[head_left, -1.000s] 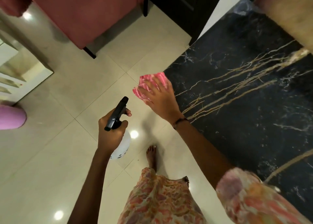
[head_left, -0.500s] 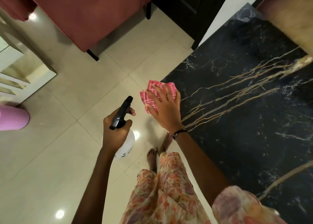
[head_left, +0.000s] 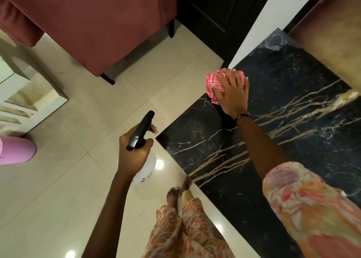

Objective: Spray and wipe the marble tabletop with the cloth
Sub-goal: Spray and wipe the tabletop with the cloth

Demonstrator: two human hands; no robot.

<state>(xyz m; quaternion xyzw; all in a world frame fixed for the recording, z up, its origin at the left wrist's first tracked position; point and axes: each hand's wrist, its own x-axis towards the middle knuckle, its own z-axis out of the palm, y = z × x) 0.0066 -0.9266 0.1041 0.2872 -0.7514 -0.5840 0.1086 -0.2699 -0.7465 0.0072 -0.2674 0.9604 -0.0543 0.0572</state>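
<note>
The right hand presses flat on the pink cloth at the table's left edge. Most of the dark top lies to its right. The left hand grips the spray bottle off the table.

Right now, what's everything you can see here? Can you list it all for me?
marble tabletop: one, black with gold veins, right side.
cloth: one, pink checked, on the tabletop's edge under the right hand.
spray bottle: one, white with black trigger head, held over the floor.
sofa: one, dusty red, top left.
floor: cream tiles.
pink object: one, left edge; cannot tell what.
left hand: grips the bottle.
right hand: flat on the cloth.
bare feet: bottom centre.
</note>
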